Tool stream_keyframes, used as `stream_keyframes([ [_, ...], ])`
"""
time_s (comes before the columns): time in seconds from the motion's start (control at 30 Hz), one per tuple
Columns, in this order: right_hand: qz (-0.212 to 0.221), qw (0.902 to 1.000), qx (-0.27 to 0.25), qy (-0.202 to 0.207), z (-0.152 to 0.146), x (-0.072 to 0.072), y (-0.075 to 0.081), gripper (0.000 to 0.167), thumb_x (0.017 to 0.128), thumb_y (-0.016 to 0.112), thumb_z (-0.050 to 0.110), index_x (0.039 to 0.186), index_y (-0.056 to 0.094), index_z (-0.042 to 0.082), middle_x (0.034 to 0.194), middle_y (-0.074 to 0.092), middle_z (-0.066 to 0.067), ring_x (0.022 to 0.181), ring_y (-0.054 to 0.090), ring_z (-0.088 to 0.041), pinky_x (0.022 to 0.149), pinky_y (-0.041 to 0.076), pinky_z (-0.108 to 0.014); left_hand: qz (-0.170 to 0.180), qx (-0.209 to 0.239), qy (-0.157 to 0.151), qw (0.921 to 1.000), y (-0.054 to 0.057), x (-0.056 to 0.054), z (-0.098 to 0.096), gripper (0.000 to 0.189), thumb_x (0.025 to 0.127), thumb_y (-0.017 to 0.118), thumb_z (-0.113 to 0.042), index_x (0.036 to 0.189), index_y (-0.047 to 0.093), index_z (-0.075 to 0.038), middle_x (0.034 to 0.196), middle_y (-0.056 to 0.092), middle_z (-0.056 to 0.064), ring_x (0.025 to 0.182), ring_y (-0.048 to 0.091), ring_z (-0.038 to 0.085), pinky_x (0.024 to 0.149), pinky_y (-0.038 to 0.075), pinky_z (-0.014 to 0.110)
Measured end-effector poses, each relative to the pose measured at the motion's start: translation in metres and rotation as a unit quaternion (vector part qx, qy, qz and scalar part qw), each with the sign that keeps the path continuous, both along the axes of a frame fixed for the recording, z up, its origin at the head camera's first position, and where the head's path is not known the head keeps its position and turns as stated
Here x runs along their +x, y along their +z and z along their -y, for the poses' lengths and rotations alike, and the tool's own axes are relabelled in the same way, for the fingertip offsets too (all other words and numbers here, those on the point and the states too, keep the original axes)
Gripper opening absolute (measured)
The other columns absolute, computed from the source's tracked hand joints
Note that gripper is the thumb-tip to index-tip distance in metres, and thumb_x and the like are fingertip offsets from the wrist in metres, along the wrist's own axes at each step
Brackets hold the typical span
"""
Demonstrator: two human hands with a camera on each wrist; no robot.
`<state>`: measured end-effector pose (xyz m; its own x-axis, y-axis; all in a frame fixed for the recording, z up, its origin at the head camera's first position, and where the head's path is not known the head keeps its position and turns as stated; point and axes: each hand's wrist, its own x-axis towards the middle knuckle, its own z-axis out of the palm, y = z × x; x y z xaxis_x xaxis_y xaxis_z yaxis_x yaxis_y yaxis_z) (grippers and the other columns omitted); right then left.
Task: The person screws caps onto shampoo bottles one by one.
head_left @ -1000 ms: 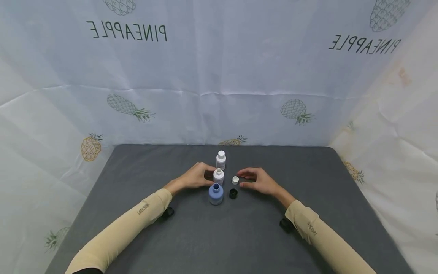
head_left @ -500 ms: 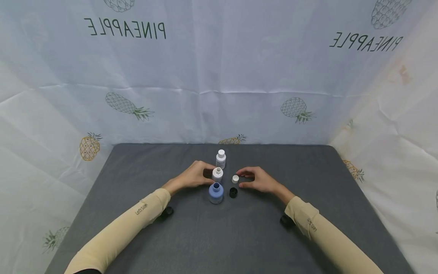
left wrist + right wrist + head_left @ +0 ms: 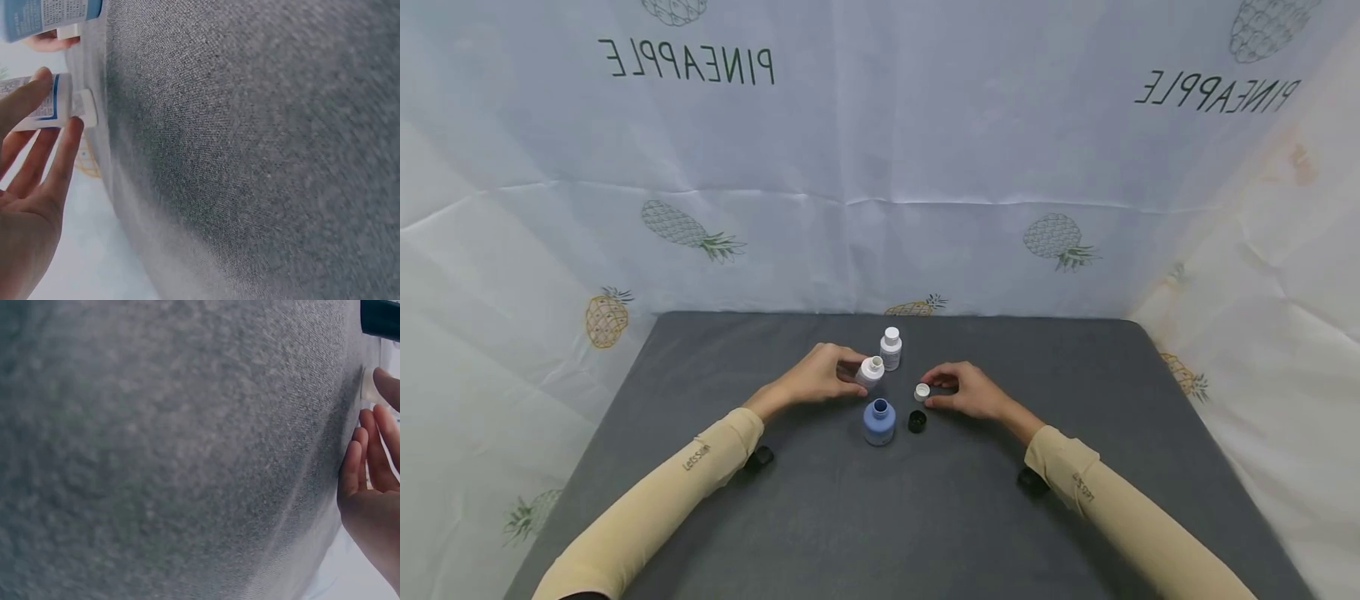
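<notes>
Left hand (image 3: 816, 375): thumb on one side, fingers on the other, pinching a small white bottle (image 3: 868, 373) that leans, its bare mouth tipped up and to the right; its base looks raised off the cloth. Right hand (image 3: 968, 392): thumb and fingers slightly parted and curved about a white cap (image 3: 922, 392); contact cannot be told from either view.

Nearest, two pale sleeves (image 3: 655, 500) come in from the lower corners, lettered near the cuffs. A black object sits by each cuff, partly hidden. Dark grey table (image 3: 865, 525) beneath.

Next out, near mid-table: blue bottle (image 3: 878, 427), upright, neck uncovered. Black cap (image 3: 917, 422) just to its right, hollow side up. A little farther, the white cap, also hollow side up, between the right thumb and fingertips; the held bottle to its left, well apart from it.

Farthest on the table, a second white container (image 3: 891, 354), upright, lid on, just beyond the held bottle.

Behind, a pale curtain (image 3: 880, 150) printed with pineapples and mirrored lettering.
</notes>
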<state>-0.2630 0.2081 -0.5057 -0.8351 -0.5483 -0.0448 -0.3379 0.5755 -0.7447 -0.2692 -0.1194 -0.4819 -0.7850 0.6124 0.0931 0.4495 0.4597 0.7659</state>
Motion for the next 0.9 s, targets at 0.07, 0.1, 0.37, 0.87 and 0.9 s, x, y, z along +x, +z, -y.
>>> stream_keyframes([
  [0.07, -0.004, 1.0000, 0.005, 0.002, 0.000, -0.001, 0.000, 0.032, 0.095, 0.085, 0.016, 0.124, 0.078, 0.006, 0.125, 0.078, -0.014, 0.114, 0.072, -0.027, 0.105, 0.061, -0.050, -0.006, -0.004, 0.002, 1.0000, 0.000, 0.000, 0.001, 0.048, 0.087, 0.091, -0.006, 0.133, 0.076, 0.000, 0.123, 0.079, 0.018, 0.110, 0.081, 0.030, 0.086, 0.066, 0.022],
  [0.1, -0.007, 0.9999, 0.008, 0.003, 0.001, -0.002, 0.000, 0.032, 0.095, 0.085, 0.016, 0.124, 0.078, 0.006, 0.125, 0.078, -0.014, 0.113, 0.072, -0.025, 0.104, 0.062, -0.048, -0.011, -0.006, 0.003, 0.9999, 0.000, 0.000, 0.001, 0.049, 0.087, 0.091, -0.006, 0.133, 0.076, 0.000, 0.123, 0.079, 0.018, 0.110, 0.081, 0.030, 0.085, 0.066, 0.022],
  [0.37, -0.022, 0.9996, 0.009, 0.013, 0.002, -0.005, 0.000, 0.027, 0.095, 0.085, 0.015, 0.120, 0.080, 0.007, 0.118, 0.078, -0.012, 0.105, 0.071, -0.019, 0.097, 0.063, -0.040, -0.027, -0.013, 0.013, 0.9995, 0.001, 0.002, 0.002, 0.050, 0.087, 0.091, -0.007, 0.134, 0.075, 0.000, 0.122, 0.078, 0.018, 0.108, 0.081, 0.029, 0.085, 0.067, 0.023],
  [0.87, -0.029, 0.9992, -0.028, -0.009, 0.005, -0.011, 0.003, 0.025, 0.092, 0.087, 0.012, 0.115, 0.079, 0.005, 0.109, 0.081, -0.009, 0.097, 0.074, -0.012, 0.089, 0.064, -0.028, -0.030, -0.016, 0.021, 0.9992, 0.002, 0.006, 0.002, 0.049, 0.088, 0.091, -0.010, 0.134, 0.076, 0.000, 0.121, 0.078, 0.017, 0.104, 0.081, 0.027, 0.084, 0.067, 0.022],
  [0.9, -0.029, 0.9988, -0.037, -0.012, 0.005, -0.011, 0.005, 0.026, 0.092, 0.087, 0.011, 0.116, 0.079, 0.004, 0.109, 0.081, -0.010, 0.097, 0.075, -0.014, 0.088, 0.064, -0.028, -0.031, -0.017, 0.021, 0.9992, 0.002, 0.007, 0.001, 0.049, 0.088, 0.091, -0.010, 0.134, 0.076, 0.000, 0.121, 0.078, 0.017, 0.104, 0.081, 0.027, 0.084, 0.067, 0.022],
])
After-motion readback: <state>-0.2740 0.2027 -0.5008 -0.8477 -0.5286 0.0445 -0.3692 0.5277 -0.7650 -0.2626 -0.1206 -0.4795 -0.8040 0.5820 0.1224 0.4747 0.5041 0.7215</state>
